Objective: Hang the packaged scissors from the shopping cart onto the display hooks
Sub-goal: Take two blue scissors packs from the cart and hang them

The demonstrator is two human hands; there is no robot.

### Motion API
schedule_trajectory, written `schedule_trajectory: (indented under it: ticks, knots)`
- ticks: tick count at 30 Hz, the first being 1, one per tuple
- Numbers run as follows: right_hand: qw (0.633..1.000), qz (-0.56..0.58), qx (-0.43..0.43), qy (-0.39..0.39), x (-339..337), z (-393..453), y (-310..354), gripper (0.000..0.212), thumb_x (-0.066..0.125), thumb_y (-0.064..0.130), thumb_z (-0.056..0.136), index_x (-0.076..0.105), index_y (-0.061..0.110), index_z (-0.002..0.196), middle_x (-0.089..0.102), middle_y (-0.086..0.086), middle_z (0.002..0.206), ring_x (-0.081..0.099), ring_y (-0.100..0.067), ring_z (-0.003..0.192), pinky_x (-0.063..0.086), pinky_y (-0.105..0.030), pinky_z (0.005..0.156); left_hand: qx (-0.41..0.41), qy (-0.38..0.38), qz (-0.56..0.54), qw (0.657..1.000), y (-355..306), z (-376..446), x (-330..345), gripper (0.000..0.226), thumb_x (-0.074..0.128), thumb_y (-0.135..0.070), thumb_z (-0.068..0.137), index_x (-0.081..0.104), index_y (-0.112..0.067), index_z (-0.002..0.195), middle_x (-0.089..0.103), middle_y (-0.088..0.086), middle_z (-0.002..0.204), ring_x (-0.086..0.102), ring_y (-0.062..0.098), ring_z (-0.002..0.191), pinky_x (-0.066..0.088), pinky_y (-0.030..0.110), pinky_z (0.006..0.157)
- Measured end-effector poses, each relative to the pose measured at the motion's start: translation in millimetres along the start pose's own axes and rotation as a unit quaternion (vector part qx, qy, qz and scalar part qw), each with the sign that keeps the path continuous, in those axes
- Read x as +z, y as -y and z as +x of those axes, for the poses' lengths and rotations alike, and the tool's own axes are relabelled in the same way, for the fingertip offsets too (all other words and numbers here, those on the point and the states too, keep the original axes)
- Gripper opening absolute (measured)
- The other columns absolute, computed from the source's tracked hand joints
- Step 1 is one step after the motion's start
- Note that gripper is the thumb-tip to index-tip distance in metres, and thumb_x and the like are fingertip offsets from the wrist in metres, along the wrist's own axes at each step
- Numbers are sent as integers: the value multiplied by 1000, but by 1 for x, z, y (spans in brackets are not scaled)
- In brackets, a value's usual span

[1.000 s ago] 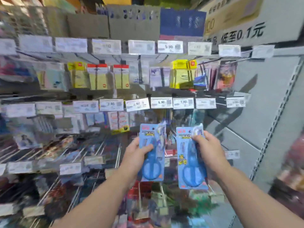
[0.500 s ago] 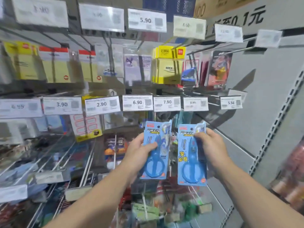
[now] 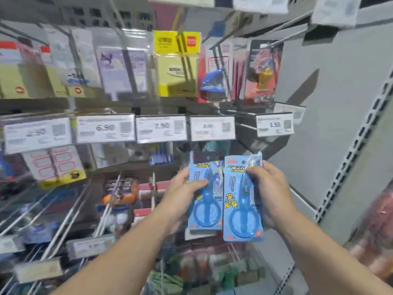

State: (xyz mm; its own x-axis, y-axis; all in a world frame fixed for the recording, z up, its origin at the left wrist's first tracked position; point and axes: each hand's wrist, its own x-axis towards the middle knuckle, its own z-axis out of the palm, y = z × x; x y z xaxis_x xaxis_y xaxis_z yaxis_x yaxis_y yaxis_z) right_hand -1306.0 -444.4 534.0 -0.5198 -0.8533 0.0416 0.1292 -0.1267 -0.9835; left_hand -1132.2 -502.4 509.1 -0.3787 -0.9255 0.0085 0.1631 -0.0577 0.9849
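I hold two blue packs of scissors upright, side by side, in front of the display rack. My left hand (image 3: 182, 194) grips the left scissors pack (image 3: 205, 207) by its left edge, thumb across the front. My right hand (image 3: 270, 188) holds the right scissors pack (image 3: 241, 211) by its upper right corner. Both packs sit just below the row of price tags (image 3: 161, 128), under the tag at the fourth place (image 3: 212, 128). The hook behind the packs is hidden by them.
Bare metal hooks (image 3: 70, 209) jut out at the lower left. Sticky notes (image 3: 176, 67) and a blue stapler pack (image 3: 213, 84) hang above. A grey back panel (image 3: 331, 124) with a slotted upright (image 3: 348, 167) fills the right. Blurred goods lie below.
The view has closed in on the rack and shifted right. Both hands with their packs have risen nearer the price tag row, and the two packs now stand closer together.
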Motion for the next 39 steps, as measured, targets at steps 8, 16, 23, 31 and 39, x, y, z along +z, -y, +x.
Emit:
schedule_trajectory:
  ticks: [8,16,23,31,39]
  knots:
    - [998,8,-17,59,-79,51,11,17,56,6,86,71,0,92,72,-35,105,75,-47,92,56,-68,89,29,5,-26,999,2,47,112,29,59,3,90,66,-6,117,76,14,109,72,28,90,58,43,83]
    - [996,23,-60,62,-94,76,13,36,64,24,74,61,-6,94,66,-36,85,59,-29,77,53,-66,69,58,-48,-55,996,-10,84,156,21,62,-25,93,73,-13,105,78,13,104,72,36,101,55,50,95]
    - [994,22,-108,21,-88,84,3,28,57,19,80,54,-5,93,56,-25,75,52,-22,73,43,-41,68,121,-62,-82,987,-24,98,165,16,72,-10,86,74,-7,102,79,11,91,75,25,76,59,32,65]
    - [980,-46,-172,-84,-77,90,0,23,54,23,80,55,1,87,53,-5,67,45,-19,64,43,-39,60,112,-106,-63,986,-27,106,184,14,76,-11,84,73,-8,98,77,7,86,71,19,64,59,27,54]
    - [963,-119,-208,-122,-70,98,1,15,56,22,86,56,7,82,53,1,62,45,-17,62,52,-45,66,128,-147,-75,978,-29,118,196,13,71,-7,88,65,-12,77,65,-11,49,59,0,40,42,11,36]
